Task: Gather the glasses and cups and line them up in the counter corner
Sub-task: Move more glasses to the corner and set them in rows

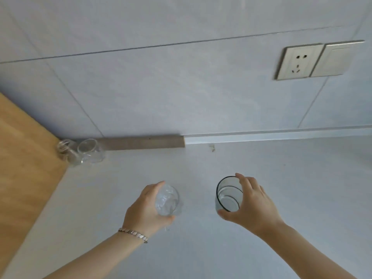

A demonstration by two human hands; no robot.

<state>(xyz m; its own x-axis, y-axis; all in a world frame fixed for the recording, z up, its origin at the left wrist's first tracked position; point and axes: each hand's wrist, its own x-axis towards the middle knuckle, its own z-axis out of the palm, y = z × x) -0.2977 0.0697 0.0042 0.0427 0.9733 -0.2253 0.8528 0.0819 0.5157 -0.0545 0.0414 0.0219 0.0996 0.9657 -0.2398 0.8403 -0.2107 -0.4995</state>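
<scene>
Two bare forearms reach up from six o'clock over a pale grey-white counter point(201, 248). On the left wrist sits a silver link bracelet point(133, 233). That left hand point(148, 208) is curled around a clear textured glass tumbler point(167, 200), thumb nearest the camera and fingers on the far side, the glass at its three o'clock side. Over at the other side, the right hand point(253, 204) wraps a clear dark-rimmed glass cup point(228, 195), which sits at its nine o'clock, thumb under the near rim and fingers over the far edge. Whether either glass touches the counter I cannot tell.

Well apart, toward ten o'clock, two more clear glass cups point(84, 153) stand close together in the counter corner, where a light wooden panel point(24, 158) meets the wall. A grey-brown strip point(141, 142) runs along the wall's foot from that corner. Pale tiled wall point(161, 87) fills the upper view; at two o'clock is a beige socket plate point(298, 62) with a beige switch plate point(334, 59) just beside it.
</scene>
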